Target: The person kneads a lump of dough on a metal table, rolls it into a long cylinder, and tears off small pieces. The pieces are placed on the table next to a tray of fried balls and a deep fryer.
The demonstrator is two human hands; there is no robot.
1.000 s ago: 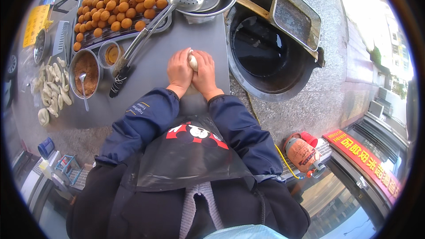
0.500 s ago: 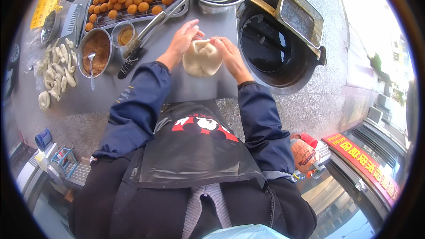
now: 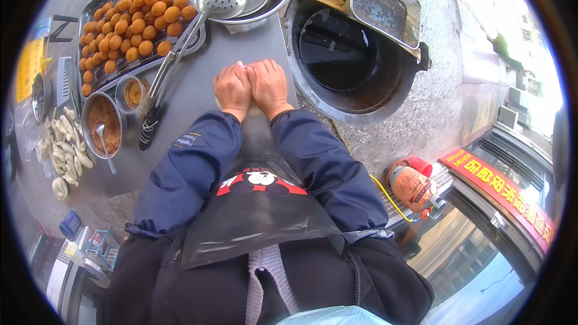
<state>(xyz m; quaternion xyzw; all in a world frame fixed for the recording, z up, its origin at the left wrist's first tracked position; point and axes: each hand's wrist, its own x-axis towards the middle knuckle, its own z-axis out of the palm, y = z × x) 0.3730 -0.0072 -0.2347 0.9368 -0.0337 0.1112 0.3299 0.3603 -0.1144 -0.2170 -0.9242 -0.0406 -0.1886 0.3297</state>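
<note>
My left hand [image 3: 232, 89] and my right hand [image 3: 268, 86] press side by side, fingers curled, near the front edge of the steel table [image 3: 192, 87]. A small pale strip of dough [image 3: 255, 111] shows under the wrists; the hands hide the remainder. Left of them lie long metal tongs or handles and a perforated skimmer [image 3: 223, 0]. Beyond stands a bowl of brown crumbly filling [image 3: 99, 111] with a spoon [image 3: 104, 138], next to a clear cup [image 3: 131, 94] of amber liquid. Several pale dough pieces [image 3: 66, 147] lie at the far left.
Browned round balls [image 3: 138, 24] are heaped on a wire-rack tray at the back left. A large dark pot [image 3: 385, 99] of dark liquid stands right of the table, with a wire-mesh tray [image 3: 379, 9] on wooden bars across it. An orange gas cylinder [image 3: 412, 186] sits at lower right.
My hands, earlier apart and lifting a round dough by its top edge, have come together low over it and now press down. The view has shifted to the right.
</note>
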